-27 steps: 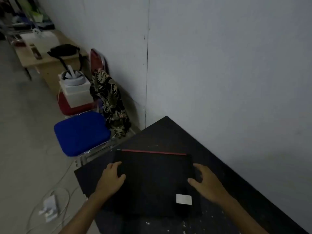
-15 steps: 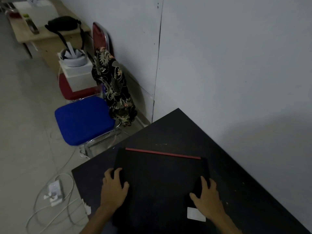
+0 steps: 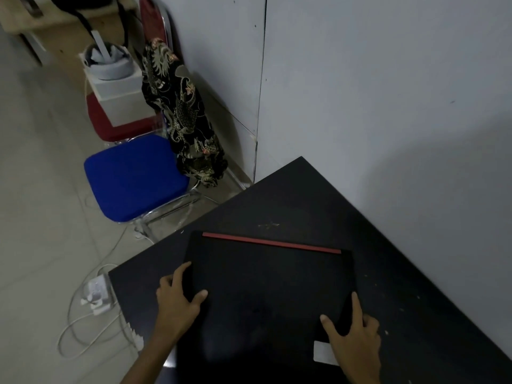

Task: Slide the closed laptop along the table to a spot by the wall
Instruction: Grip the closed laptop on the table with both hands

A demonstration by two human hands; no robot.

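The closed laptop lies flat on the black table, between the two hands, its red strip along the edge farthest from them. The left hand grips the laptop's left edge, thumb on the lid and fingers wrapped round the side. The right hand clasps the right edge the same way, thumb on top; a pale sticker shows just beside its wrist. How firmly either hand presses is hard to judge in the dim light. Beyond the right hand a strip of bare, speckled tabletop separates the laptop from the grey wall. Past the left hand, off the table's edge, stand a blue-cushioned chair and a patterned cloth hanging over another chair, and a white cable with a plug block lies on the floor.
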